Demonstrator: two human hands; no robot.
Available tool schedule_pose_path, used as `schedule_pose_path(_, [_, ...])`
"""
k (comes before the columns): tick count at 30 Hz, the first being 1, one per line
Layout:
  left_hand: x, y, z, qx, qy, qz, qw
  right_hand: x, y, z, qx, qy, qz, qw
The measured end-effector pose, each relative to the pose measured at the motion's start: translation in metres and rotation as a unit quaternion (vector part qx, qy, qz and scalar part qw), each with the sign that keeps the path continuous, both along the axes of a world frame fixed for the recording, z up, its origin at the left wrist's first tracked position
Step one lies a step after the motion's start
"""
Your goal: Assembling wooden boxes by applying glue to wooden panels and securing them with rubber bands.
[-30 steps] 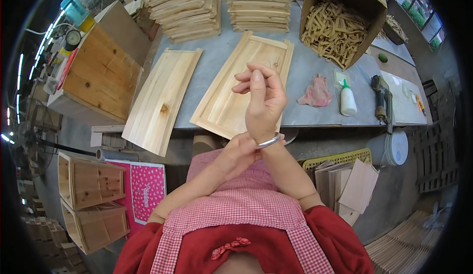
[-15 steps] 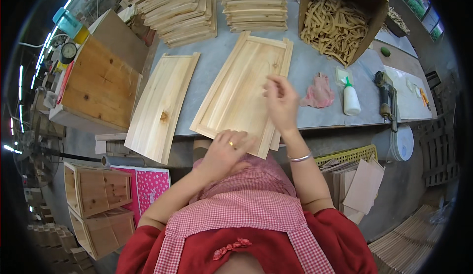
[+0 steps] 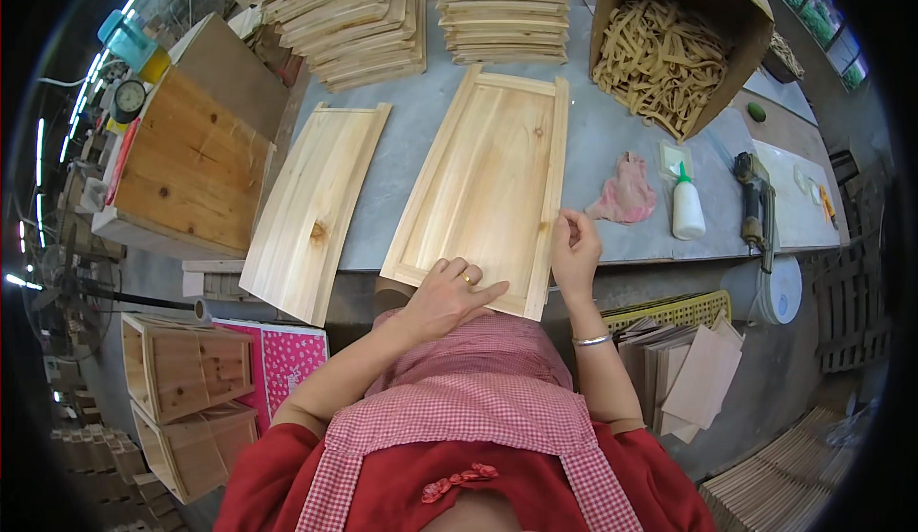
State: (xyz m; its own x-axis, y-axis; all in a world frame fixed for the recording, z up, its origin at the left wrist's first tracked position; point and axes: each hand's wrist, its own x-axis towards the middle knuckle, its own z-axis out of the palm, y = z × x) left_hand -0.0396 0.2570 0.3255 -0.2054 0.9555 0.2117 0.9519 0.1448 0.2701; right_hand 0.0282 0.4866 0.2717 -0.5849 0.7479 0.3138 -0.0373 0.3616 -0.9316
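A pale wooden panel with a raised frame (image 3: 483, 173) lies on the grey table, its near end jutting over the front edge. My left hand (image 3: 445, 298) rests across the frame's near left part, thumb stretched out and fingers lying on the wood. At the panel's right edge is my right hand (image 3: 577, 250), fingers curled and pinched together against the side strip. Whether anything small sits in that pinch is hidden. Left of the framed panel lies a plain wooden board (image 3: 311, 212) with one long strip along its right side.
Stacked panels (image 3: 502, 16) stand at the back. A carton (image 3: 736, 64) of wood strips tips open at the back right. Nearer lie a pink cloth (image 3: 626, 191), a glue bottle (image 3: 687, 209) and a nail gun (image 3: 753, 202). A wooden box (image 3: 191, 164) stands left.
My right hand has come down from above the panel to its right edge. The framed panel has turned slightly straighter, and my left hand has shifted a little right along its near end.
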Motion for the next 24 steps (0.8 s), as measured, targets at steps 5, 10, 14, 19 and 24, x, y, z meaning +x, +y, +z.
schedule_pose_path(5, [-0.001,0.003,0.000,0.006,0.007,0.036,0.999,0.002,-0.012,-0.001,0.071,-0.031,-0.023,0.997])
schedule_pose_path(10, [0.000,0.008,0.004,0.046,-0.006,0.052,0.998,0.004,-0.016,0.009,0.081,-0.099,-0.016,0.992])
schedule_pose_path(14, [-0.002,0.012,-0.029,0.031,0.123,0.069,0.990,0.001,-0.014,0.005,0.053,-0.066,-0.022,0.996])
schedule_pose_path(19, [-0.013,0.009,-0.015,0.090,0.219,0.089,0.967,0.009,-0.019,0.023,-0.052,-0.055,0.029,0.997])
schedule_pose_path(24, [-0.004,-0.016,0.043,0.296,-0.138,0.185,0.927,0.003,-0.002,0.062,0.012,0.024,0.003,1.000])
